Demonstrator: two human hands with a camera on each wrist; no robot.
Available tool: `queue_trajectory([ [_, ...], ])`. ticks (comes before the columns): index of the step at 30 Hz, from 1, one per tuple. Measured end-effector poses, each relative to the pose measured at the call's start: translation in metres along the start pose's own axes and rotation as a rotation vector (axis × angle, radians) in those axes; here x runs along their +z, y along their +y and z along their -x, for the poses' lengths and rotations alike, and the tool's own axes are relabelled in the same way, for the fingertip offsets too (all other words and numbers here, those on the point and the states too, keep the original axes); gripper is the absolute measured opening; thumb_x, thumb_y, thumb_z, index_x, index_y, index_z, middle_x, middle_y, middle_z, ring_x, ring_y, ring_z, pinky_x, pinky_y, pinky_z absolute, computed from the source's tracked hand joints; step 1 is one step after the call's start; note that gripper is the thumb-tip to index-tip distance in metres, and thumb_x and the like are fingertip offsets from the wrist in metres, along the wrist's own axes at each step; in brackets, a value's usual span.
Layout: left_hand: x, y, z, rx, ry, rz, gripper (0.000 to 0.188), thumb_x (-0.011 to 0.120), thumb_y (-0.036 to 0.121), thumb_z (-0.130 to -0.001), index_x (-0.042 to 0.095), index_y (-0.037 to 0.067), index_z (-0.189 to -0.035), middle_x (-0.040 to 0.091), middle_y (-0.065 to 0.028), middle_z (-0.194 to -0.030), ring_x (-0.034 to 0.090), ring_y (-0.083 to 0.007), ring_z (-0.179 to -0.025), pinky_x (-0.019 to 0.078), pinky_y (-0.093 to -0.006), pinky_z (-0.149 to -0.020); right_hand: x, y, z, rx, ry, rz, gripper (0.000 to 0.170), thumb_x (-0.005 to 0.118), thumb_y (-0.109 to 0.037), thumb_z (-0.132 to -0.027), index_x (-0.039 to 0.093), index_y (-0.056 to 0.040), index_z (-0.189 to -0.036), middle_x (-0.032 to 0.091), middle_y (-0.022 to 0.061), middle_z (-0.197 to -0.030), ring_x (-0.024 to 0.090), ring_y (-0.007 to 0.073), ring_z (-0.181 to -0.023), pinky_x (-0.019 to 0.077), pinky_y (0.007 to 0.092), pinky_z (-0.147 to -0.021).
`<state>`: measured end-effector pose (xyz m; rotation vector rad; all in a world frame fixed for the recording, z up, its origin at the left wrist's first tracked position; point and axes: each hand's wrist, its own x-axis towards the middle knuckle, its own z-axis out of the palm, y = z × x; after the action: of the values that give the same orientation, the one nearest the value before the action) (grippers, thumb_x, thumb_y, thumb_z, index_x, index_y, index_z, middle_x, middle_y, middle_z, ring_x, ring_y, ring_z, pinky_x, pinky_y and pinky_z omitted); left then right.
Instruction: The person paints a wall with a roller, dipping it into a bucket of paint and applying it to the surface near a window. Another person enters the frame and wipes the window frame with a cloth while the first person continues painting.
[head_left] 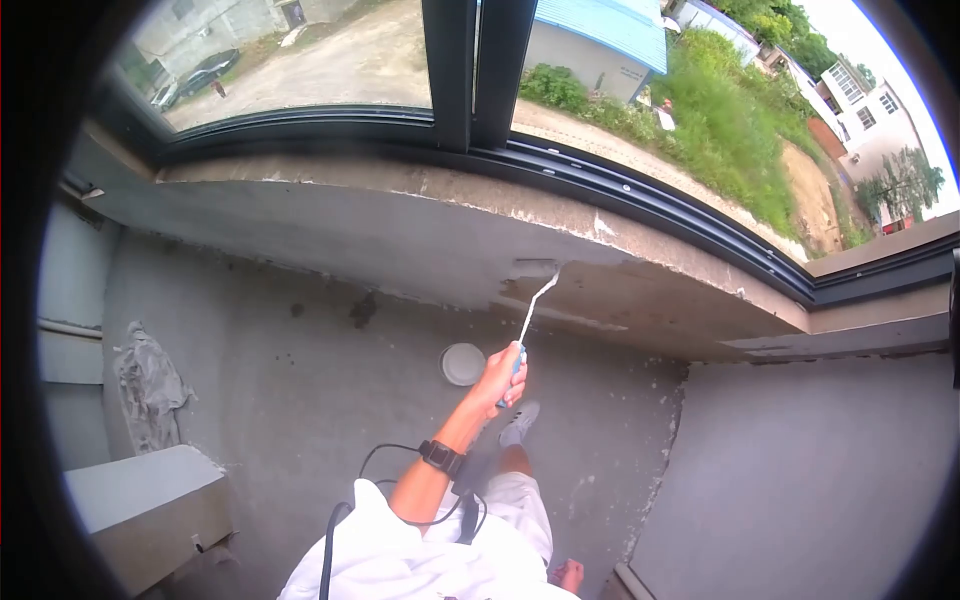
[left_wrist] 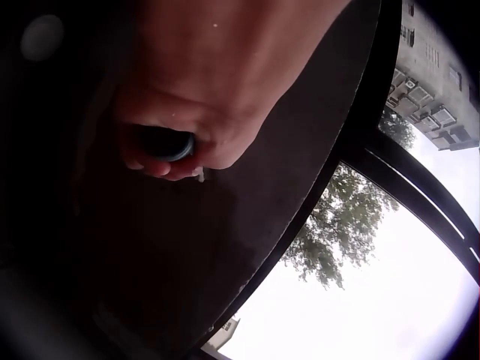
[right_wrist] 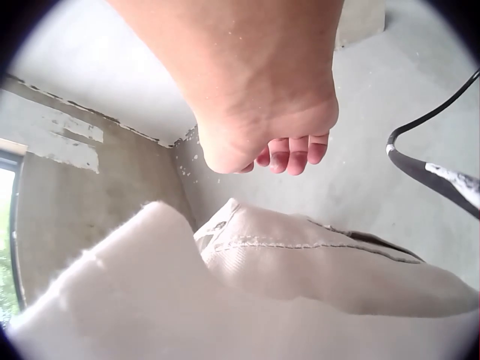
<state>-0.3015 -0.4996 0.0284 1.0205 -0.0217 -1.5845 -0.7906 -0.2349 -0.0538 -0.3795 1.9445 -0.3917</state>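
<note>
My left hand (head_left: 500, 378) grips the blue handle of a paint roller (head_left: 537, 304), its pale wire frame reaching up to the wall below the window sill. The roller head (head_left: 535, 268) lies against that wall (head_left: 600, 285), at the border between a grey coated area and a browner patch. In the left wrist view, the fingers of my left hand (left_wrist: 176, 150) wrap round the dark end of the handle (left_wrist: 166, 142). Low by my side hangs my right hand (head_left: 568, 575). The right wrist view shows that hand (right_wrist: 266, 124) with loosely curled fingers and nothing in them.
A round white bucket (head_left: 462, 364) stands on the grey floor (head_left: 330, 400) beside my left hand. Crumpled sheeting (head_left: 150, 385) lies at the left, near a box-like ledge (head_left: 150, 490). A dark window frame (head_left: 460, 120) runs above the sill. A black cable (head_left: 330, 540) loops by my shirt.
</note>
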Motion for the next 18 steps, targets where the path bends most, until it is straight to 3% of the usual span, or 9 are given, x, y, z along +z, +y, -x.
queue_trajectory([
  [4,-0.016,-0.007,-0.015,-0.102,-0.165,0.259,0.040,0.037,0.047,-0.103,0.046,0.010,-0.091,0.037,0.0035,-0.057,0.031,-0.0071,-0.033,0.0273,-0.0226,-0.031,0.000,-0.025,-0.006,0.047,0.001,0.014,0.019,0.055,-0.022,-0.091,0.045,-0.0089,-0.101,0.053,0.0068,-0.074,0.052,0.0181,-0.055,0.0418,0.0322,-0.043],
  [5,-0.021,-0.013,-0.019,-0.149,-0.210,0.323,0.041,0.037,0.048,-0.103,0.046,0.010,-0.091,0.036,0.0035,-0.057,0.030,-0.0075,-0.033,0.0273,-0.0226,-0.030,-0.001,-0.028,-0.010,0.006,-0.012,0.045,0.020,0.056,-0.025,-0.090,0.047,-0.0096,-0.099,0.056,0.0080,-0.073,0.057,0.0207,-0.054,0.0472,0.0359,-0.044],
  [8,-0.014,-0.024,-0.021,-0.176,-0.286,0.508,0.044,0.037,0.051,-0.102,0.048,0.011,-0.087,0.035,0.0041,-0.054,0.027,-0.0069,-0.031,0.0255,-0.0218,-0.030,0.001,-0.034,-0.011,-0.025,-0.033,0.002,0.019,0.055,-0.025,-0.091,0.047,-0.0100,-0.098,0.056,0.0073,-0.074,0.056,0.0198,-0.055,0.0465,0.0343,-0.044],
  [13,-0.016,-0.024,-0.017,-0.144,-0.220,0.390,0.052,0.036,0.062,-0.098,0.040,0.015,-0.077,0.028,0.0052,-0.048,0.027,-0.0076,-0.030,0.0263,-0.0232,-0.029,0.015,-0.034,-0.008,-0.032,-0.048,0.046,0.019,0.055,-0.025,-0.091,0.049,-0.0089,-0.098,0.056,0.0068,-0.075,0.056,0.0185,-0.056,0.0457,0.0317,-0.045],
  [18,-0.040,-0.015,-0.015,-0.150,-0.231,0.297,0.050,0.037,0.061,-0.098,0.040,0.015,-0.077,0.026,0.0061,-0.047,0.026,-0.0069,-0.031,0.0248,-0.0222,-0.031,0.021,-0.026,-0.001,-0.037,-0.069,0.129,0.020,0.054,-0.025,-0.091,0.050,-0.0072,-0.100,0.058,0.0080,-0.076,0.057,0.0184,-0.057,0.0467,0.0324,-0.046],
])
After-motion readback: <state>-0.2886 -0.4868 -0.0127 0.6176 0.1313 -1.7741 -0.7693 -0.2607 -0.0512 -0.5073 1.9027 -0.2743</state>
